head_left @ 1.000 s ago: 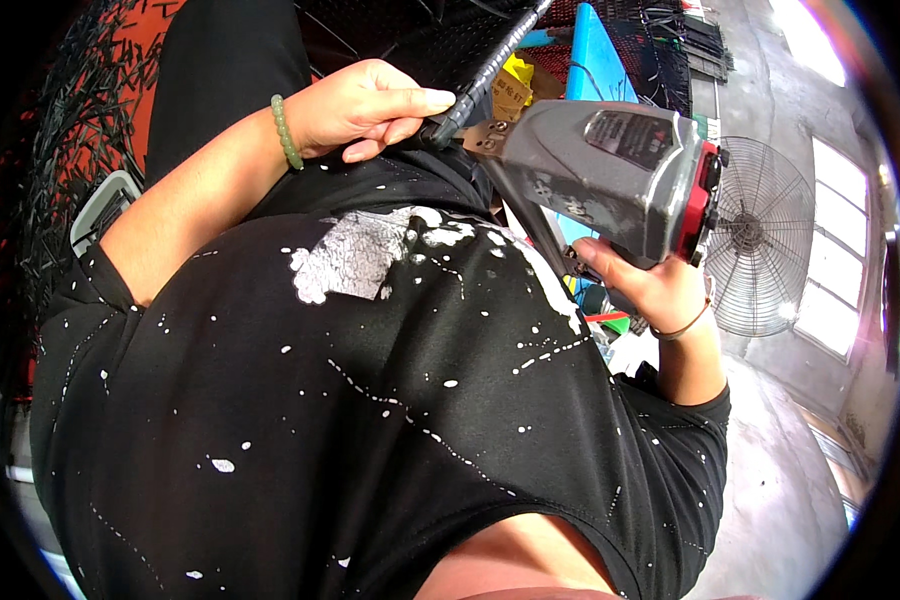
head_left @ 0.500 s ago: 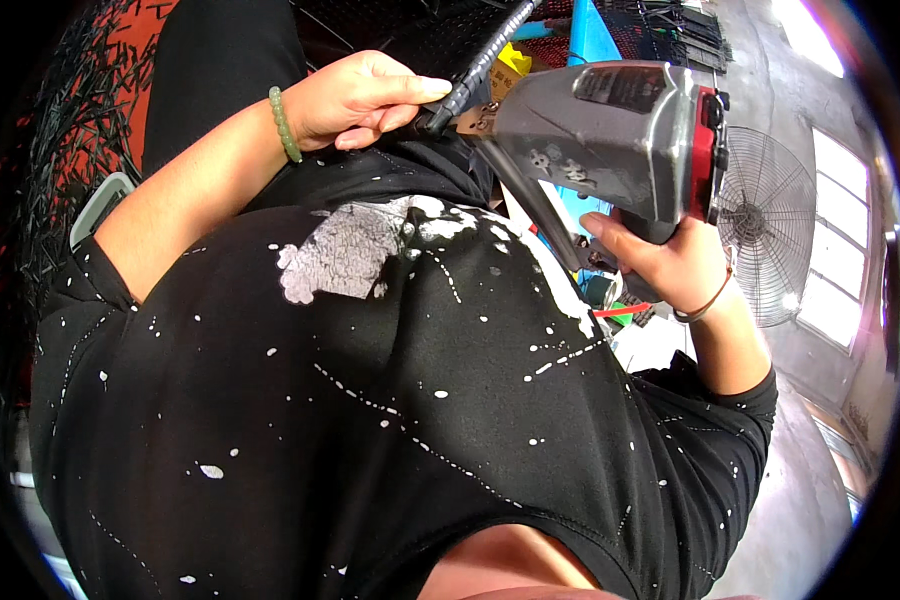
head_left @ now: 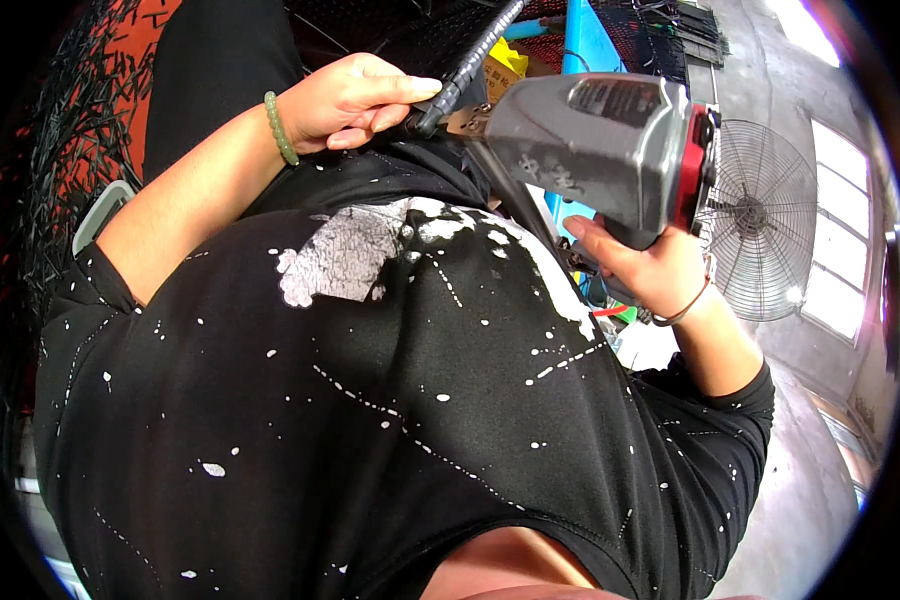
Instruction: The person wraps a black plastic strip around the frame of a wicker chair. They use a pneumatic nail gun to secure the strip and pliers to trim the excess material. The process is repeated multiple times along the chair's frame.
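My left hand, with a green bead bracelet on the wrist, pinches the end of a black-wrapped rod between thumb and fingers. The rod slants up and away to the right. On the right, my right hand is closed round the handle of a grey staple gun with a red end cap. The tool lies sideways, its metal nose right beside the rod's end and my left fingertips. A dark magazine bar runs from the nose back toward my right hand. The handle itself is mostly hidden.
Black strip scraps litter an orange-red surface at the far left. A blue frame and a yellow bag are beyond the tool. To the right stands a large round fan near windows.
The staple gun and my right hand have shifted slightly left, bringing the nose a little nearer the rod's end. My left hand stays pinched on the rod, moved a touch left.
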`<state>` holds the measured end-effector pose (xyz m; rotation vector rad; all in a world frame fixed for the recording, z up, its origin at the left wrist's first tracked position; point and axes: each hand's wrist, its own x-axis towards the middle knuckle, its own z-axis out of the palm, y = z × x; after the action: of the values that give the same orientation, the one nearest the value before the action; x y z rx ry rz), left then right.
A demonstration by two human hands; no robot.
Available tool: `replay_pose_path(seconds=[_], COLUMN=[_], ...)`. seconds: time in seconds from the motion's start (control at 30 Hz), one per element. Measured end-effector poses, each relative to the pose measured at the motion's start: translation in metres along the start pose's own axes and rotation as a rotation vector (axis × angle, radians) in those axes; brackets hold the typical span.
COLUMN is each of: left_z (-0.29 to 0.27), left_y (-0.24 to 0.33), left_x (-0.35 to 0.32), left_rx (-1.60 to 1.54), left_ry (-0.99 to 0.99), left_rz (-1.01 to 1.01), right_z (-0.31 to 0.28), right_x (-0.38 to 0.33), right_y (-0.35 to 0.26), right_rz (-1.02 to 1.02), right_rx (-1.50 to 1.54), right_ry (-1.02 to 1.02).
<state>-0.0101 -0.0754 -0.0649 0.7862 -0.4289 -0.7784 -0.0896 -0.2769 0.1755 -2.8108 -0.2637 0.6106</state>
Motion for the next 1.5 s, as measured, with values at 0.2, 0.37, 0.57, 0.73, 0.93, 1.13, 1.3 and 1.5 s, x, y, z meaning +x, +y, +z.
replay_pose_path(seconds=[0.2,0.37,0.57,0.73,0.93,1.13,1.3,1.5], left_z=[-0.002,-0.001,-0.004,-0.004,-0.011,-0.004,0.000,-0.002], left_y=[-0.001,0.000,-0.006,-0.007,-0.012,-0.010,-0.006,-0.005], left_x=[0.000,-0.001,0.001,-0.002,-0.005,-0.004,-0.002,-0.003], left_rx=[0.016,-0.004,-0.011,0.007,0.010,0.059,0.032,0.023], left_ry=[-0.016,-0.012,-0.040,-0.017,-0.045,0.036,0.026,-0.005], left_rz=[0.012,0.011,0.008,0.024,0.025,0.027,0.020,0.021], right_z=[0.001,0.009,0.000,-0.013,-0.011,-0.003,0.001,-0.002], right_x=[0.000,-0.004,-0.002,0.011,0.019,0.015,0.005,0.005], right_y=[0.006,0.007,-0.001,-0.020,-0.019,-0.019,-0.009,-0.005], right_rz=[0.064,0.221,0.349,0.198,-0.069,-0.116,-0.007,-0.055], right_rx=[0.048,0.237,0.235,0.089,-0.051,-0.029,-0.019,-0.060], right_ry=[-0.093,0.001,-0.072,-0.089,-0.118,-0.060,-0.018,-0.012])
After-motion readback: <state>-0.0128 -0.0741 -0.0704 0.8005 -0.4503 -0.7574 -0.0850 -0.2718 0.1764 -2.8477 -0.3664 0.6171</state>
